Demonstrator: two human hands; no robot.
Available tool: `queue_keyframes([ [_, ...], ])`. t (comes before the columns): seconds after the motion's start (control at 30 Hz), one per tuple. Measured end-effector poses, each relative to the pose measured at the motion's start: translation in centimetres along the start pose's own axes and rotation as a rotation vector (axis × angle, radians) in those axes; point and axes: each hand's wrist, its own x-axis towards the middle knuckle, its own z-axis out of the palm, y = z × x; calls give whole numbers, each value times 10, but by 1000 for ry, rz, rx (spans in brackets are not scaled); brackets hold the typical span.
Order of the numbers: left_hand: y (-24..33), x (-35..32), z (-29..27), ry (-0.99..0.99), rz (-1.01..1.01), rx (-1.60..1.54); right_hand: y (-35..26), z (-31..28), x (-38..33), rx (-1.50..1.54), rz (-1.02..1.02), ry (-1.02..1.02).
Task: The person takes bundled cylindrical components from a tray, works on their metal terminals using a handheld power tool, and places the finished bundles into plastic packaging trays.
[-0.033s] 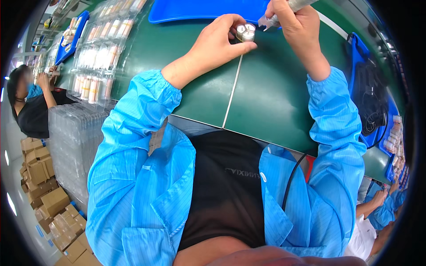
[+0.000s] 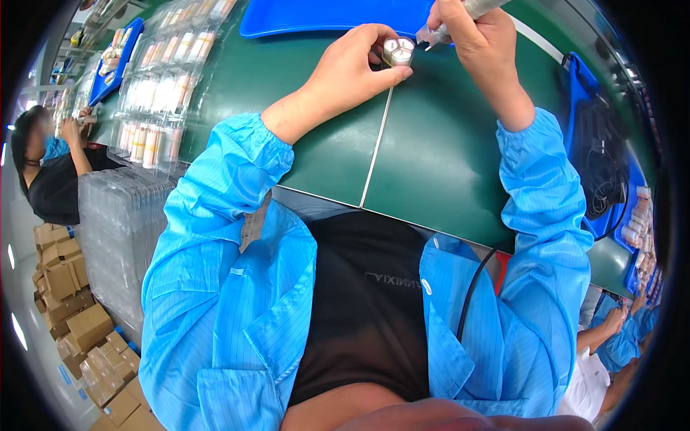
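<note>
Over the green tabletop point(image 2: 438, 158), my left hand point(image 2: 348, 65) is closed around a short bundle of three cylindrical cells point(image 2: 398, 52). Their round, silvery ends face up, and my thumb and fingers press on the bundle's sides. My right hand point(image 2: 480, 50) grips a pale grey handheld tool point(image 2: 480, 8), whose upper end runs out of the picture. A narrow, jagged tip point(image 2: 434, 36) points down toward the cells from their right, with a small gap between. What kind of tool it is cannot be made out.
Just beyond my hands lies a blue tray point(image 2: 316, 20). Clear plastic trays of wrapped cylinders point(image 2: 162, 86) stand at left, above stacked clear trays point(image 2: 118, 237). Cardboard boxes point(image 2: 90, 327) cover the floor. Black cables point(image 2: 600, 172) lie at right. Other people point(image 2: 57, 179) work at both sides.
Both hands have shifted very slightly to the left. My grip on the cells and on the tool looks the same.
</note>
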Motion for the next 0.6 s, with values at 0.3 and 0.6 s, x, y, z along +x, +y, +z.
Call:
queue_keyframes([
  [0.3,-5,1,2,33,115,-174,-8,4,0,-221,-23,-101],
  [0.6,-6,3,1,3,129,-117,0,7,-2,-204,12,-76],
])
